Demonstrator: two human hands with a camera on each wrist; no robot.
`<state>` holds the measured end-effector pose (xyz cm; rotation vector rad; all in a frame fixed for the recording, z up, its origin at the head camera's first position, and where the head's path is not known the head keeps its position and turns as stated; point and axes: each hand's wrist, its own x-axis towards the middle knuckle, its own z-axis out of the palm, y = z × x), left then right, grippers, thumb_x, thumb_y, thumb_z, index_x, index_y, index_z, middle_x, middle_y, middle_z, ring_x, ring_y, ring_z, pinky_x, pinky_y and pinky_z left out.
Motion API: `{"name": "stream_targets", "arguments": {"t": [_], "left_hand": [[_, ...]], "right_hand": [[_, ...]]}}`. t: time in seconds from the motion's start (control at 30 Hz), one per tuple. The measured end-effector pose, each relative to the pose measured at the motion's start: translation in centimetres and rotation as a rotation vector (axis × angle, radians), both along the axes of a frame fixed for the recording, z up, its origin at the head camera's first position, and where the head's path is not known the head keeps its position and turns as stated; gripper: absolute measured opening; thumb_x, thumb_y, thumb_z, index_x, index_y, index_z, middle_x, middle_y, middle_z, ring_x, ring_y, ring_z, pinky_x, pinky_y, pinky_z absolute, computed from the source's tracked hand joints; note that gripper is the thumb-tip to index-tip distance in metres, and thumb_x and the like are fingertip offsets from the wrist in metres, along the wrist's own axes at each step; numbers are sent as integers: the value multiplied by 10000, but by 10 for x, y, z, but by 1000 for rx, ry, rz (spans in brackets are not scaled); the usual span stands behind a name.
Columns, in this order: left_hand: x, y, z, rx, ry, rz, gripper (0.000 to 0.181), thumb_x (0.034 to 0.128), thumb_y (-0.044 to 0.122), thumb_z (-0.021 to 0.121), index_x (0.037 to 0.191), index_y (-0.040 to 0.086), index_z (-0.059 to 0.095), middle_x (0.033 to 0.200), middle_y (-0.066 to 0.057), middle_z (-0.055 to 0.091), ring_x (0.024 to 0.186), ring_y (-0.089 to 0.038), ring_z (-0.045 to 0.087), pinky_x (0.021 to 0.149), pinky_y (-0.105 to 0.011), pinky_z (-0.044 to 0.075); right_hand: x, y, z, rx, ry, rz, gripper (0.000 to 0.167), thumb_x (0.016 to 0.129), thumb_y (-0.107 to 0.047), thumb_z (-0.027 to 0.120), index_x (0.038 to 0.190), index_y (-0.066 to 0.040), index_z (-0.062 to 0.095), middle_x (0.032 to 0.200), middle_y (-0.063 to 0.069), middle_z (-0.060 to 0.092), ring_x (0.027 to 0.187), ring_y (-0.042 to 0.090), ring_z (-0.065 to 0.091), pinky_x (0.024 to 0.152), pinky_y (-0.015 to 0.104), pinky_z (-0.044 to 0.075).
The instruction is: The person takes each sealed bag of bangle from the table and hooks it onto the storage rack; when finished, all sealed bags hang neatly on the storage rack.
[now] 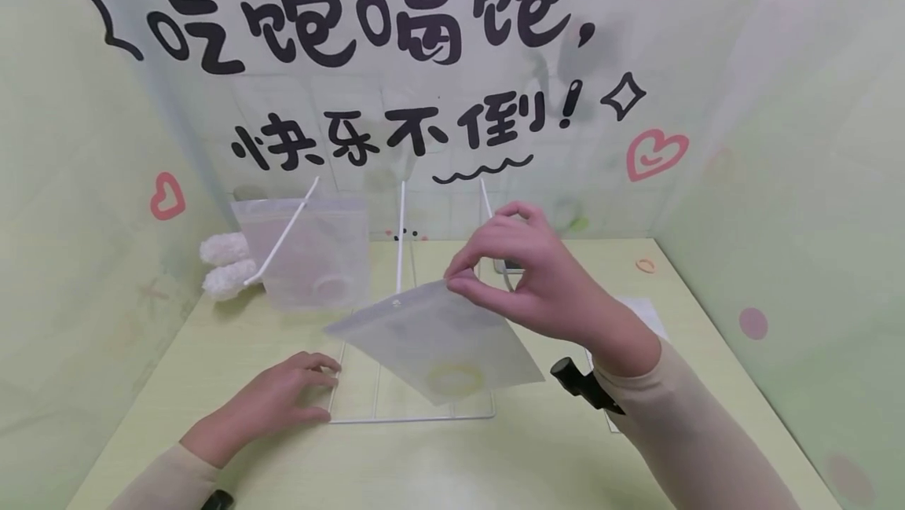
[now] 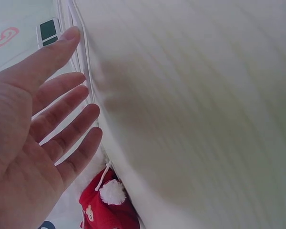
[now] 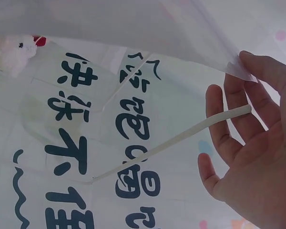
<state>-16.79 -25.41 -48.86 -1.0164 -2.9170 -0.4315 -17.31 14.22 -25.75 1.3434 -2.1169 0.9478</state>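
My right hand (image 1: 519,270) pinches the top edge of a frosted plastic zip bag (image 1: 396,337) between thumb and forefinger. The bag hangs tilted above a white wire rack (image 1: 410,420), and a yellow ring shape (image 1: 454,378) shows through it. In the right wrist view a white prong (image 3: 171,143) of the rack reaches up near the palm. My left hand (image 1: 279,400) rests beside the rack's left edge, its fingertips at the wire; the left wrist view shows those fingers loosely extended. At the rack's left prong hangs a second frosted zip bag (image 1: 311,251).
White fluffy plush parts (image 1: 228,266) lie behind the hanging bag at left; red plush clothing (image 2: 107,205) shows in the left wrist view. A small orange ring (image 1: 645,266) lies at the back right. Beyond the right forearm is a white sheet (image 1: 645,313). Printed translucent walls (image 1: 438,203) enclose the table.
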Motion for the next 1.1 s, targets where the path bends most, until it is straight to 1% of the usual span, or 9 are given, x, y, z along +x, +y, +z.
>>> {"name": "stream_targets", "arguments": {"t": [0.13, 0.27, 0.43, 0.5, 0.6, 0.7, 0.87, 0.93, 1.1], "left_hand": [[0, 0, -1, -10, 5, 6, 447, 772, 363, 893, 1141, 136, 785, 1322, 21, 670, 1199, -273, 642, 944, -457, 599], [-1, 1, 0, -11, 6, 3, 449, 772, 367, 893, 1141, 135, 784, 1317, 16, 671, 1194, -283, 640, 939, -466, 598], [-1, 1, 0, -6, 1, -5, 443, 781, 374, 888, 1144, 144, 783, 1314, 17, 670, 1180, -283, 644, 936, -467, 598], [-1, 1, 0, -3, 9, -6, 438, 777, 375, 891, 1136, 146, 785, 1308, 19, 673, 1173, -277, 648, 932, -462, 601], [-1, 2, 2, -5, 12, -7, 432, 770, 368, 895, 1125, 146, 787, 1303, 21, 673, 1167, -272, 652, 924, -460, 605], [-2, 2, 3, -9, 5, -12, 426, 768, 363, 895, 1118, 146, 788, 1299, 15, 674, 1164, -276, 652, 927, -463, 603], [-2, 3, 4, -21, -7, -7, 425, 761, 359, 896, 1111, 144, 790, 1295, 3, 678, 1168, -290, 650, 937, -472, 600], [-2, 3, 4, -22, -5, -7, 424, 758, 360, 898, 1108, 145, 791, 1293, 0, 678, 1167, -294, 650, 931, -471, 602], [-2, 2, 2, -18, 13, -7, 429, 751, 365, 905, 1101, 144, 794, 1289, 6, 678, 1163, -283, 651, 923, -457, 607]], "right_hand": [[-2, -1, 0, 8, -23, -30, 24, 917, -206, 790, 940, -199, 786, 882, -174, 734, 870, 1, 628, 1047, 436, 337], [-6, -2, 2, 26, -60, -66, 83, 891, -170, 814, 953, -218, 787, 864, -181, 725, 849, -13, 626, 1054, 436, 339], [-14, -2, 2, 53, -138, -84, 70, 903, -186, 810, 955, -227, 788, 861, -191, 728, 833, -17, 646, 1077, 433, 326], [-19, -1, 2, 53, -179, -89, 63, 905, -190, 809, 952, -228, 792, 858, -186, 731, 847, 20, 645, 1073, 422, 329], [-26, 0, 0, 49, -239, -109, 53, 908, -204, 807, 950, -234, 799, 850, -172, 722, 881, 83, 607, 1024, 396, 348], [-36, 2, -3, 49, -273, -133, 43, 909, -225, 809, 949, -238, 804, 845, -158, 708, 900, 129, 576, 984, 382, 363], [-52, 0, -8, 50, -276, -150, 37, 918, -254, 801, 948, -233, 805, 842, -153, 710, 883, 108, 594, 973, 379, 360], [-58, -2, -9, 48, -268, -151, 38, 923, -255, 796, 944, -225, 806, 832, -150, 715, 856, 77, 601, 967, 374, 362], [-72, -5, -8, 46, -242, -172, 43, 933, -233, 781, 939, -196, 803, 827, -127, 738, 814, 46, 641, 951, 379, 360]]}}
